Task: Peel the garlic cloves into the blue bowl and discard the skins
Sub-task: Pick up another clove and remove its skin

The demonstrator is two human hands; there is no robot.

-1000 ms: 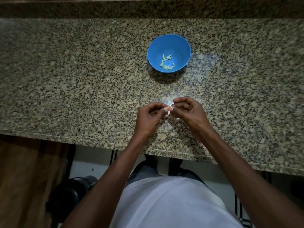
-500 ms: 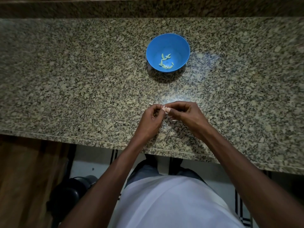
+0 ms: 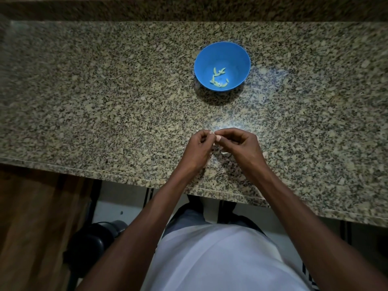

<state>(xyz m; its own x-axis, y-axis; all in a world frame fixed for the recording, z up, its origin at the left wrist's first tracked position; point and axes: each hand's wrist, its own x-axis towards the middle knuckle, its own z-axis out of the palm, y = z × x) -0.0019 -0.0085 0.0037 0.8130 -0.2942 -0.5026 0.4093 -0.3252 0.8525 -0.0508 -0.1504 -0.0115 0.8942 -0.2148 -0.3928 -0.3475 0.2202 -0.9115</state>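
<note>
A blue bowl stands on the speckled granite counter, holding several small pale peeled garlic cloves. In front of it, near the counter's front edge, my left hand and my right hand meet fingertip to fingertip. Both pinch one small pale garlic clove, mostly hidden by the fingers. Pale bits of skin lie on the counter under my right hand.
The counter's front edge runs just behind my wrists. A raised granite backsplash bounds the far side. Below the counter stand a wooden cabinet front at left and a dark round object on the floor.
Both hands have stayed together on the clove with small finger shifts. The bowl has not moved on the counter.
</note>
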